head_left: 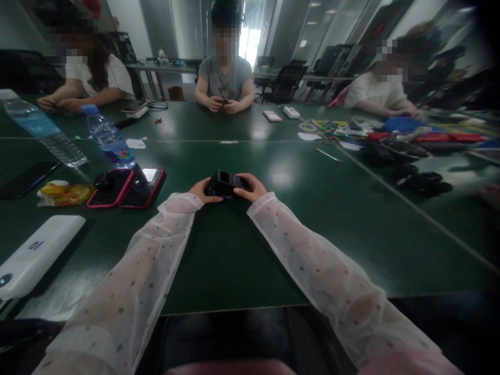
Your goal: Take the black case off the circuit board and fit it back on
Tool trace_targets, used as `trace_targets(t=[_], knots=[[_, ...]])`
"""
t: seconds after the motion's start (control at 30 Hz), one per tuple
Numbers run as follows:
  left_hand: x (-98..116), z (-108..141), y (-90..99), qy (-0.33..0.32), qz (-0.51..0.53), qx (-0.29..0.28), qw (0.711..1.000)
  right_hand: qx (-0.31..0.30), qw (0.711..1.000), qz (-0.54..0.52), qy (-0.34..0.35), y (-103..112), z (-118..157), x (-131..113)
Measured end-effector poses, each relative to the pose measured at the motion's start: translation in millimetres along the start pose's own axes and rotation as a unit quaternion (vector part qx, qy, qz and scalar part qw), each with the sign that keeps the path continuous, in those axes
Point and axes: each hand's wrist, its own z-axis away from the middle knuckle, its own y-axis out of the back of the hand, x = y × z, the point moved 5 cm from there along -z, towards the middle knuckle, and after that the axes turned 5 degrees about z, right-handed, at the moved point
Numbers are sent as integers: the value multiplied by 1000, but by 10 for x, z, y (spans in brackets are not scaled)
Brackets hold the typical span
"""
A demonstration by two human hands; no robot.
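A small black device with a screen-like panel [225,178] is held at the middle of the green table, and its exact kind is not clear. From the left, my left hand [203,191] grips it, with the thumb along the near lower edge. My right hand [250,187] closes round its right end, thumb on the near side. Both hands rest low, close to the tabletop. The fingers behind the device are partly hidden. Sheer white sleeves with dark stars cover both my forearms.
Left of my hands lie two pink-edged phones [142,188], a yellow packet [64,194] and a white power bank [41,255]. Two water bottles [107,136] stand behind them. Cables and tools [414,136] are heaped at the right. Several people sit across the green table [234,260].
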Motion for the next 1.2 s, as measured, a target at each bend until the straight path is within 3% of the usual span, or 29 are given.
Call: trace_targets(t=[0.13,0.27,0.37,0.6,1.2], knots=[[-27,-7,-5,10,-5,-4,1000,79,991,-87,-64,142,-35,81],[-2,0,-13,-9,9,-13,1000,180,969,-91,-145,322,-44,249],[2,5,-16,-11,21,-13,1000,209,954,-106,-189,383,-47,376],[-11,4,-17,0,33,-9,999,175,963,-120,-167,321,-27,266],[81,33,-9,28,5,4,1000,90,994,-14,-55,208,-5,-52]])
